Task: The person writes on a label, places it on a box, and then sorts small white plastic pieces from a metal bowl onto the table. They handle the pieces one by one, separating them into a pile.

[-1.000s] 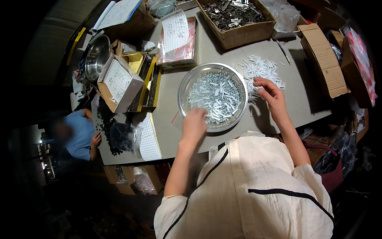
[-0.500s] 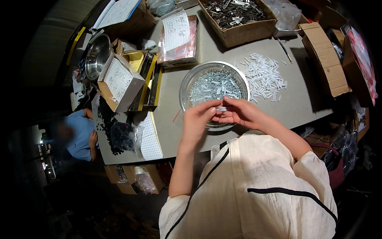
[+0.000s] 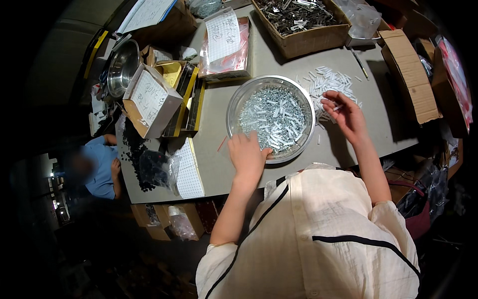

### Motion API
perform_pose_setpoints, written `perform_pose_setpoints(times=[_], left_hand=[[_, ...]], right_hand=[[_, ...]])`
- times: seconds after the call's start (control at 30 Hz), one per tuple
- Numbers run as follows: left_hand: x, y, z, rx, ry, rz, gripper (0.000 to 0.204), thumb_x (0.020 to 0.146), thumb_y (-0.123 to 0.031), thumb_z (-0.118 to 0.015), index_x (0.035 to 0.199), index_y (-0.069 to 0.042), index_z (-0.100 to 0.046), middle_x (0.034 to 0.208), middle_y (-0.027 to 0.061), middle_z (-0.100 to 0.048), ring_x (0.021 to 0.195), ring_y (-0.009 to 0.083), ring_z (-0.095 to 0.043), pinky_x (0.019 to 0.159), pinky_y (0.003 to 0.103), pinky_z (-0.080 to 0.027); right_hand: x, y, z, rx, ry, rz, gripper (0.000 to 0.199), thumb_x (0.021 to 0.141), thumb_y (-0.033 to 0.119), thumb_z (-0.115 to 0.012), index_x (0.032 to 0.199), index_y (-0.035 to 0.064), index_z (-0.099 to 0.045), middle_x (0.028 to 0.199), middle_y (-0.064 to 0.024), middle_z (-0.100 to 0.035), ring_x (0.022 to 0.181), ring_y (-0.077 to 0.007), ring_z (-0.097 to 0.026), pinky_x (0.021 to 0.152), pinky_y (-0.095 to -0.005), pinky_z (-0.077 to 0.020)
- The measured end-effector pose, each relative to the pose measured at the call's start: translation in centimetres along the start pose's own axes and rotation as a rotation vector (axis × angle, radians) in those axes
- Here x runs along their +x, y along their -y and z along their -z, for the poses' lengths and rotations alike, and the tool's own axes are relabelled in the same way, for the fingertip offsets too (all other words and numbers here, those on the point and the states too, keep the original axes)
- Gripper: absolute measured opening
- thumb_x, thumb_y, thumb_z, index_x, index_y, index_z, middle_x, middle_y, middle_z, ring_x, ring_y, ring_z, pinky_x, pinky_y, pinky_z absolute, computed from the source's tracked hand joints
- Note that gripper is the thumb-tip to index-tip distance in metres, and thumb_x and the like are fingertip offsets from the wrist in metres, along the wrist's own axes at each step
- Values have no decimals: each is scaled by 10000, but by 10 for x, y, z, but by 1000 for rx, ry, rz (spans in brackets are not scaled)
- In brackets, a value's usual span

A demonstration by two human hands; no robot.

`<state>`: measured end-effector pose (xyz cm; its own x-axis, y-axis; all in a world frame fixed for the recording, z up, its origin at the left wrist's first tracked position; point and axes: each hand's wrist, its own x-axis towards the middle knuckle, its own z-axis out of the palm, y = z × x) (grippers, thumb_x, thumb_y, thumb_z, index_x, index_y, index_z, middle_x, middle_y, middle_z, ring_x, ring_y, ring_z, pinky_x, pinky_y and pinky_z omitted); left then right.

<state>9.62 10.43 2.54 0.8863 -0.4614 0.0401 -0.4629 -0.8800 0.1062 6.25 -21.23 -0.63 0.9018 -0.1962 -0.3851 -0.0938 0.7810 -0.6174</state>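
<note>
A round metal bowl [image 3: 311,130] holds many small silvery metal pieces, like screws, with white plugs lying among them. My left hand [image 3: 247,157] reaches over the bowl's near left rim, its thumb apart from its fingers. The fingertips dip toward the contents and are partly hidden; nothing shows in their grip. Right of the bowl, a loose pile of white plastic wall plugs [image 3: 329,82] lies on the table. Over the pile's near side is my right hand [image 3: 350,118], its fingers curled with one white wall plug [image 3: 338,107] between them.
A carton of dark metal parts [image 3: 318,42] stands at the back. Opened boxes [image 3: 149,102], a steel bowl [image 3: 123,67] and squared paper [image 3: 189,174] are at left. A pen [image 3: 359,65] and a cardboard box [image 3: 411,77] are at right. A person in blue [image 3: 101,164] is at far left.
My hands have come apart from holding white plugs together over the bowl's near rim. The right moved right to the plug pile; the left turned down into the bowl, where more white plugs now show.
</note>
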Motion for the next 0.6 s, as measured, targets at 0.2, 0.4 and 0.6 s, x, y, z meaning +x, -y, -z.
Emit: perform_pose_setpoints(times=[0.2,0.4,0.6], left_hand=[[6,2,-6,2,82,-43,439,719,-292,-878,1022,-46,-676,856,141,-668,938,327,-619,892,447,-431],[-3,6,-9,-39,17,-153,203,777,-133,-773,939,-52,-679,831,142,-651,883,328,-620,811,450,-465],[-7,8,-14,-7,-63,-207,112,735,-11,-684,829,-46,-633,785,135,-621,826,324,-612,778,438,-469]], right_hand=[[9,14,55,-20,-152,76,358,1047,180,-558,1237,-118,-620,1227,-192,-671,1103,-270,-684,1013,-340,-551],[9,17,70,-237,-197,179,317,1028,151,-582,1230,-78,-667,1243,-153,-674,1190,-241,-641,1032,-305,-503],[10,10,60,-713,-148,338,328,951,138,-636,1252,30,-707,1387,-115,-623,1303,-232,-559,1140,-344,-363]])
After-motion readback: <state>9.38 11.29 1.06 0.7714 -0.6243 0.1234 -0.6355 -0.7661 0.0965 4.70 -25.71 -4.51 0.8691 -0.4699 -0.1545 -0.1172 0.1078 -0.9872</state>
